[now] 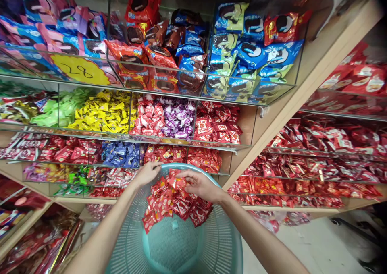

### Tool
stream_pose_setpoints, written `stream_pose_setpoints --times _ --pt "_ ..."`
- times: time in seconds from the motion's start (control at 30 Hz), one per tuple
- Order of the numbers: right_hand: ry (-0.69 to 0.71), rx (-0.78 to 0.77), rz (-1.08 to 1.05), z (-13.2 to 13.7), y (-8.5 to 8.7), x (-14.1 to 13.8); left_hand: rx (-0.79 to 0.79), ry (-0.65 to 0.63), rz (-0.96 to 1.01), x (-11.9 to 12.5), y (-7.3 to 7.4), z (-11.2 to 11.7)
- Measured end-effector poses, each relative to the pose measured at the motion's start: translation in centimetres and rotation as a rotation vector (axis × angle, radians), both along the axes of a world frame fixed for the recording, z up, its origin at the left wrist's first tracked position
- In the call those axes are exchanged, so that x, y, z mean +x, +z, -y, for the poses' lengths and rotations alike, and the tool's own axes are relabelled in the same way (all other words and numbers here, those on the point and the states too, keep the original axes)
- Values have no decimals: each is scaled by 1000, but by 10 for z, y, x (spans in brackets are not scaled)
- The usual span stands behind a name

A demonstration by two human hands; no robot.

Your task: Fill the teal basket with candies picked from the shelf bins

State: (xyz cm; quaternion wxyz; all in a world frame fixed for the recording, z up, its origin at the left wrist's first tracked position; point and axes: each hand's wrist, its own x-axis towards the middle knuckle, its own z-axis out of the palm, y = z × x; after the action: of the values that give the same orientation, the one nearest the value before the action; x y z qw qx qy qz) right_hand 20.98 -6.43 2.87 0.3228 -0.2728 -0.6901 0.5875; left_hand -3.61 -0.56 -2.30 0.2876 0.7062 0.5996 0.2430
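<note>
A teal plastic basket (pixel 121 241) with perforated sides sits below the shelves, tilted toward me. My left hand (pixel 147 174) is closed on its far rim. Red wrapped candies (pixel 169 203) with small printed patterns lie heaped against the far side of the basket's inside. Over that heap is my right hand (pixel 199 186), its fingers curled round the edge of a red candy packet (pixel 176 181) at the top. The fingertips partly cover this packet.
Stepped shelves with clear dividers hold yellow candies (pixel 104 113), purple-wrapped candies (pixel 179 115), blue packets (pixel 121 154) and cookie packs (pixel 254 54). A yellow "28" sign (pixel 80 69) hangs above left. A slanted wooden post (pixel 290 104) separates the right-hand shelves of red packets (pixel 326 137).
</note>
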Motion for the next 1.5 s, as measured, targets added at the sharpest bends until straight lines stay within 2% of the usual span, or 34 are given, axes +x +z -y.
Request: stream_pose_setpoints --times 0.23,0.33,0.53,0.6,0.67,0.73,0.83,0.97,1.17,1.3,1.5 --pt "-44 24 26 2 -3 -2 -7 31 -6 0 0 0" --pt "-70 -35 6 2 -7 -2 3 15 -43 0 1 0" --pt "-263 -70 -1 6 -19 -5 -4 26 -43 1 2 1" --pt "-251 -57 49 12 -28 -6 -19 44 -19 1 3 1" --pt "-168 -26 77 19 -38 -8 -28 57 2 2 4 2" --pt "-85 22 93 28 -47 -12 -27 65 7 2 5 3" --pt "-61 107 119 40 -53 -20 -24 64 -10 3 5 4" --pt "-111 372 309 42 -43 -36 -26 47 -45 3 4 4" --pt "-193 802 712 21 -27 -59 -28 23 -30 3 6 4" --pt "-253 836 793 10 -27 -74 -64 -1 15 2 8 1" --pt "-330 849 860 7 -41 -86 -93 -21 111 1 7 -2"
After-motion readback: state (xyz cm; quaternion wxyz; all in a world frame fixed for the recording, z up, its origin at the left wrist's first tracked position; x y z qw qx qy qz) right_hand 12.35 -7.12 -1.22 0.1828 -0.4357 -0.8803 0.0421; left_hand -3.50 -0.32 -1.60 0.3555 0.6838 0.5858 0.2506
